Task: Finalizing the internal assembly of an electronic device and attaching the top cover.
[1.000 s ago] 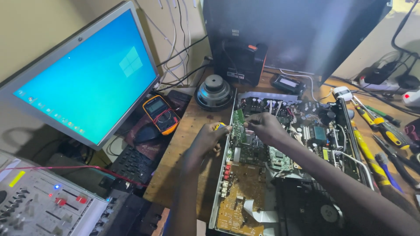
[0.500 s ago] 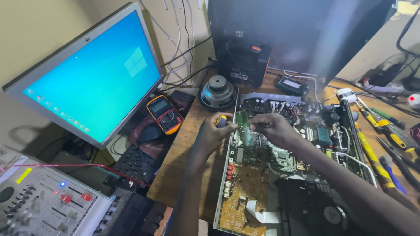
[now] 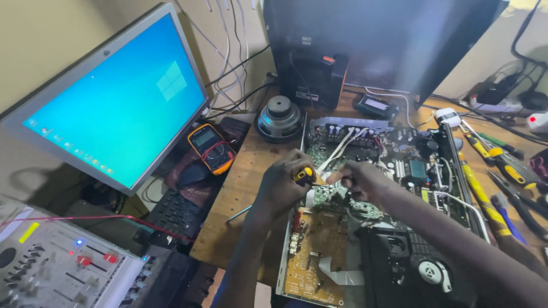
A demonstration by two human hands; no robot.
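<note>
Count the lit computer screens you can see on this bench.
1: the grey-framed flat monitor with a glowing blue screen stands tilted at the left. The big black panel at the back is dark; others may be out of frame.

A bare wooden table (image 3: 240, 199), matt and visibly grained, carries an opened device whose metal chassis (image 3: 297, 188) frames circuit boards (image 3: 311, 251) of dull amber and green laminate, dotted with small shiny metal parts. The left hand (image 3: 282, 185) grips a small screwdriver (image 3: 308, 175) with a smooth yellow and black plastic handle, and the right hand (image 3: 359, 179) pinches close beside it over the boards. Nearby stand a monitor (image 3: 114, 108) with a glossy lit screen in a matt grey plastic frame, a multimeter (image 3: 211, 147) in an orange rubbery casing, and a loudspeaker driver (image 3: 279, 117) with a dull grey metal back.
</note>
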